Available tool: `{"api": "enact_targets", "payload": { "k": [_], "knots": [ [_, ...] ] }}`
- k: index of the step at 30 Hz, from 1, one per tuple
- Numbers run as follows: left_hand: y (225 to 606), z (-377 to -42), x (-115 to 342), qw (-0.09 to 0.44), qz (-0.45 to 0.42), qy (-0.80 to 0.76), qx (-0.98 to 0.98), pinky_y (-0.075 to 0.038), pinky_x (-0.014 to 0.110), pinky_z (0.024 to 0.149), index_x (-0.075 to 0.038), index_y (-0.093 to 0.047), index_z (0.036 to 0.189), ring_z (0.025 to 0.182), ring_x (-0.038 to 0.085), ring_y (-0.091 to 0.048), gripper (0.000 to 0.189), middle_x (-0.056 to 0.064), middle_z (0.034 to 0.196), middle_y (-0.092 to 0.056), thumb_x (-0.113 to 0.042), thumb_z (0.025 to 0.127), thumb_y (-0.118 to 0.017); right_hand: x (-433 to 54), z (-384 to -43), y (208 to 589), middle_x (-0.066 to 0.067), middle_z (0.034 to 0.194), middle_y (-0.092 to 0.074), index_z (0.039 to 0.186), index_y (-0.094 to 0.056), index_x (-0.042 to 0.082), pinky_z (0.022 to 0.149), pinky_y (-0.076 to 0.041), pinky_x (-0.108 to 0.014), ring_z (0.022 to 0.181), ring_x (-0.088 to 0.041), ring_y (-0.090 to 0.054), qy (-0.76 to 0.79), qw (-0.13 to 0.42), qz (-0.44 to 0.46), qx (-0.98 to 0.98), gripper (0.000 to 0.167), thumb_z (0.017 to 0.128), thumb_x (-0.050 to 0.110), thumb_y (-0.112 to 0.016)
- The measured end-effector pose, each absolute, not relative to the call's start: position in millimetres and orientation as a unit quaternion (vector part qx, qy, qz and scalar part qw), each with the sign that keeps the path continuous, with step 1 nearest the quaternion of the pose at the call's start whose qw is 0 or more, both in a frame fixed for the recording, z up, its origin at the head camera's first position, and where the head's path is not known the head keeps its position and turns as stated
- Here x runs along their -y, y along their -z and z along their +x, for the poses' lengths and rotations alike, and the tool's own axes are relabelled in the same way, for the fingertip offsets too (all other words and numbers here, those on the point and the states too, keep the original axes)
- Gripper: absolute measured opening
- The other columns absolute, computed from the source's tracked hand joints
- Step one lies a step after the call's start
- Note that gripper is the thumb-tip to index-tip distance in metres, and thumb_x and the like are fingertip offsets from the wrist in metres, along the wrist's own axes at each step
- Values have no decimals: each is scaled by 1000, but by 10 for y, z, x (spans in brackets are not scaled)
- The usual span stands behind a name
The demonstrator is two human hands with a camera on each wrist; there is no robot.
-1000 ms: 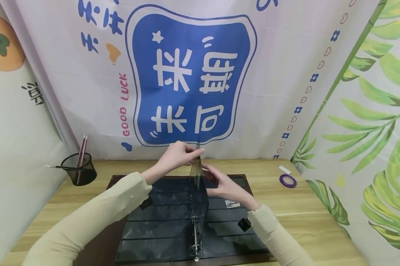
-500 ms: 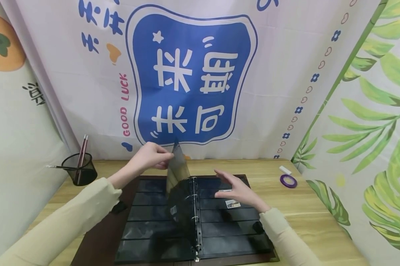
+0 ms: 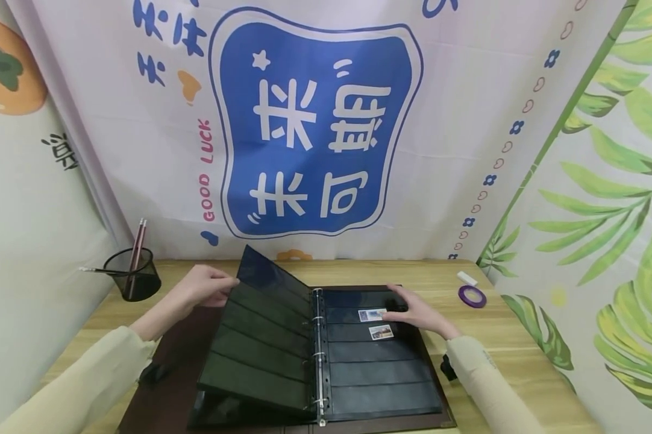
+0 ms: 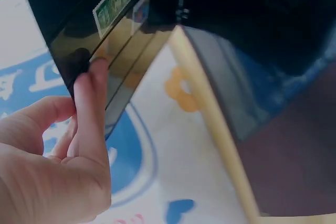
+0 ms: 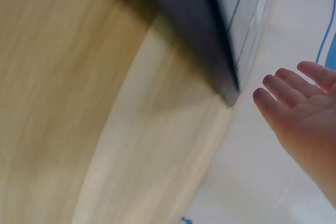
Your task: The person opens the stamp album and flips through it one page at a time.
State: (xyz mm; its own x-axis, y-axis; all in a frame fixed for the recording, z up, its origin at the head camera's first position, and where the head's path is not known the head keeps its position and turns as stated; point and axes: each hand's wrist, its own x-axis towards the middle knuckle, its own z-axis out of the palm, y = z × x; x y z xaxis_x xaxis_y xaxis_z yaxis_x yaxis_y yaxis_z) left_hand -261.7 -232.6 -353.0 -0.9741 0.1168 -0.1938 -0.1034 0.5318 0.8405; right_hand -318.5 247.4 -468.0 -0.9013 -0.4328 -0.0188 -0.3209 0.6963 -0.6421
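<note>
A ring-bound stamp album lies open, and its black page [image 3: 266, 325] with clear strips stands tilted up on the left of the rings [image 3: 319, 349]. My left hand [image 3: 206, 286] pinches that page by its outer edge, thumb on one side and fingers on the other. In the left wrist view, a green stamp [image 4: 116, 4] and a second stamp [image 4: 140, 11] show in the page's strips. Over the upper part of the flat right page [image 3: 380, 386] hovers my right hand [image 3: 419, 310], fingers spread and holding nothing. Two small stamps [image 3: 381, 333] sit in that page, the upper one partly behind my thumb.
The album's brown cover [image 3: 169, 361] extends left on the wooden table [image 3: 494, 361]. A black mesh pen cup [image 3: 141, 286] with pencils stands at the back left. At the back right lie a purple tape roll [image 3: 472, 296] and a white eraser [image 3: 467, 278]. A printed cloth [image 3: 440, 150] hangs behind.
My left hand has carried the upright page leftward and down over the rings. My right hand has come off the page and moved right, uncovering the right page and its stamps.
</note>
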Motion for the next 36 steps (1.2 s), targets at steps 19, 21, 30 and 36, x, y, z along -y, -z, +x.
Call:
{"api": "enact_targets", "payload": {
  "k": [19, 21, 30, 36],
  "knots": [
    [4501, -2436, 2793, 118, -58, -491, -861, -60, 25, 60, 15, -68, 111, 64, 8, -69, 34, 10, 88, -75, -14, 94, -67, -2625, -3318, 4802, -30, 159, -27, 154, -28, -4, 117, -28, -64, 146, -49, -27, 263, 76, -222, -936, 102, 81, 45, -79],
    [4539, -2430, 2788, 111, -60, -482, -867, -60, 26, 59, 14, -70, 108, 63, 9, -69, 32, 11, 87, -75, -15, 94, -68, -2634, -3340, 4822, -30, 159, -27, 153, -27, -6, 117, -28, -64, 146, -50, -27, 249, 68, -232, -938, 103, 81, 45, -80],
    [4626, -2399, 2698, 27, -18, -394, -919, -57, 27, 51, 5, -77, 89, 52, 14, -68, 16, 10, 74, -74, -10, 88, -71, -2696, -3368, 4872, -28, 163, -19, 154, -25, -6, 117, -26, -65, 149, -49, -20, 233, 92, -254, -934, 108, 79, 47, -80],
    [4638, -2396, 2618, -37, 29, -287, -957, -52, 26, 48, -1, -77, 83, 47, 10, -61, 9, 6, 69, -73, -9, 86, -74, -2713, -3370, 4873, -27, 163, -15, 154, -23, -7, 117, -26, -65, 149, -50, -18, 233, 104, -260, -931, 109, 78, 46, -81]
  ]
}}
